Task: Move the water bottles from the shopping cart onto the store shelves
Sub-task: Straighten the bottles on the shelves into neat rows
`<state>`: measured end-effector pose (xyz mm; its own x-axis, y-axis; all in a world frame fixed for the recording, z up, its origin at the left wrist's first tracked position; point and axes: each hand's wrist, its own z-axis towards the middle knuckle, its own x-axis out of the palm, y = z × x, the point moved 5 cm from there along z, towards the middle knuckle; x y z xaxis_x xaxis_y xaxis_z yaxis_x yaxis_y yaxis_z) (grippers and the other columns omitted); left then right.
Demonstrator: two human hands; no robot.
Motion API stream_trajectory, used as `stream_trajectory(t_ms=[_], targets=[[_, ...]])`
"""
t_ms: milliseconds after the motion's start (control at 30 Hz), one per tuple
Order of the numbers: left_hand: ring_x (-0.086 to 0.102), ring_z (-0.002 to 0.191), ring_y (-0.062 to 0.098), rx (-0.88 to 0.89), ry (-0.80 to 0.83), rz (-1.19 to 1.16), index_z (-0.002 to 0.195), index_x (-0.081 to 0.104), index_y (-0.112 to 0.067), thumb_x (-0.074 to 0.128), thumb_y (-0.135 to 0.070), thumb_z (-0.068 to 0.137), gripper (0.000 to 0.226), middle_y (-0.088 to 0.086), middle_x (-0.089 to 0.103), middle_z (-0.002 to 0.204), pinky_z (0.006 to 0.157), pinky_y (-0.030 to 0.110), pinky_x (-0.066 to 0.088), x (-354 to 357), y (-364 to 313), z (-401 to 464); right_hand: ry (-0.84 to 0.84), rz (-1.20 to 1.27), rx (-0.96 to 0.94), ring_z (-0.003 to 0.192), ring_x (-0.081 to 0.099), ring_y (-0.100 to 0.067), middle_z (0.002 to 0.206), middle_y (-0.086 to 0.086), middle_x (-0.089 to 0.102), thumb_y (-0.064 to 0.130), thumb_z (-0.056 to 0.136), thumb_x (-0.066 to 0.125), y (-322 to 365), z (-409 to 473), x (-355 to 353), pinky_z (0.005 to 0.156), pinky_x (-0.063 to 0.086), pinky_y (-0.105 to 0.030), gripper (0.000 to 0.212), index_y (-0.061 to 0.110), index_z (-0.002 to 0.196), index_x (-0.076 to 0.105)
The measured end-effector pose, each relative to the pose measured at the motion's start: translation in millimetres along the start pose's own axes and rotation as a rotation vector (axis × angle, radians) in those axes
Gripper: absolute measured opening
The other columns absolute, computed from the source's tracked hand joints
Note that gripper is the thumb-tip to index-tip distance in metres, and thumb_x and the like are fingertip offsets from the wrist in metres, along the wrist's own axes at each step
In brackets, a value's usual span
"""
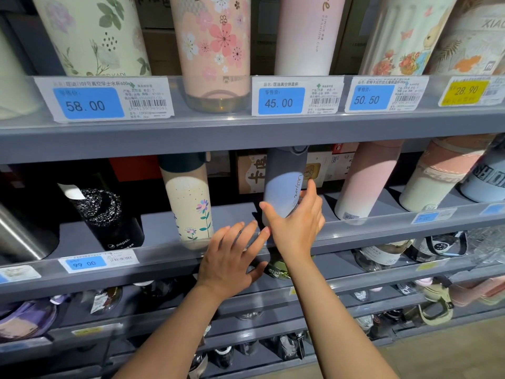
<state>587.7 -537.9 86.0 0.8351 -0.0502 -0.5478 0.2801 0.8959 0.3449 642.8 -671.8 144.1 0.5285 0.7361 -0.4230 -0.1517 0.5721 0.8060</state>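
A grey-to-pale-blue water bottle [282,187] with "Leisure" lettering stands on the middle shelf [232,212]. My right hand [295,225] grips its lower part, thumb on the left side and fingers round the right. My left hand [229,255] lies just left of and below it, fingers straight and spread over the shelf's clear front rail, holding nothing. The shopping cart is out of view.
On the same shelf stand a cream flower bottle [190,201], a black Pepsi bottle [106,217] and a pink bottle [366,181]. Floral bottles line the upper shelf above price tags [281,101]. Lower shelves hold more bottles and bagged goods.
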Motion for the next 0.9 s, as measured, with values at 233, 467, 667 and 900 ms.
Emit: stream_trajectory(t_ms=[233, 467, 667, 900], targets=[[0.047, 0.116, 0.027, -0.003, 0.01, 0.0, 0.141, 0.041, -0.018, 0.051, -0.054, 0.087, 0.066, 0.008, 0.045, 0.134, 0.095, 0.042, 0.035, -0.1, -0.4, 0.8, 0.038, 0.094, 0.0, 0.124, 0.036, -0.015, 0.128, 0.0, 0.056, 0.033, 0.075, 0.077, -0.3, 1.2, -1.0, 0.113, 0.017, -0.042, 0.091, 0.016, 0.148, 0.025], [0.047, 0.116, 0.027, -0.001, 0.015, 0.0, 0.14, 0.042, -0.018, 0.053, -0.053, 0.086, 0.066, 0.008, 0.046, 0.134, 0.095, 0.042, 0.035, 0.1, -0.1, 0.9, -0.041, -0.031, 0.006, 0.118, 0.048, -0.028, 0.121, -0.008, 0.054, 0.05, 0.065, 0.082, 3.3, 1.0, 1.8, 0.103, 0.026, -0.044, 0.103, 0.012, 0.146, 0.032], [0.047, 0.115, 0.027, -0.001, 0.029, 0.011, 0.14, 0.042, -0.019, 0.054, -0.054, 0.083, 0.067, 0.007, 0.046, 0.133, 0.096, 0.041, 0.034, -0.6, -0.2, 1.5, 0.058, 0.11, -0.052, 0.121, 0.041, -0.015, 0.129, 0.002, 0.055, 0.04, 0.075, 0.069, -2.2, -2.4, -2.4, 0.11, 0.013, -0.032, 0.089, 0.018, 0.148, 0.024], [0.047, 0.115, 0.027, -0.004, 0.027, 0.006, 0.141, 0.042, -0.019, 0.053, -0.053, 0.084, 0.067, 0.008, 0.046, 0.132, 0.095, 0.041, 0.034, -2.4, -0.8, 2.4, 0.021, 0.07, -0.021, 0.117, 0.049, -0.02, 0.124, 0.002, 0.054, 0.041, 0.066, 0.082, -2.6, 2.0, 0.4, 0.104, 0.024, -0.04, 0.094, 0.016, 0.142, 0.034]])
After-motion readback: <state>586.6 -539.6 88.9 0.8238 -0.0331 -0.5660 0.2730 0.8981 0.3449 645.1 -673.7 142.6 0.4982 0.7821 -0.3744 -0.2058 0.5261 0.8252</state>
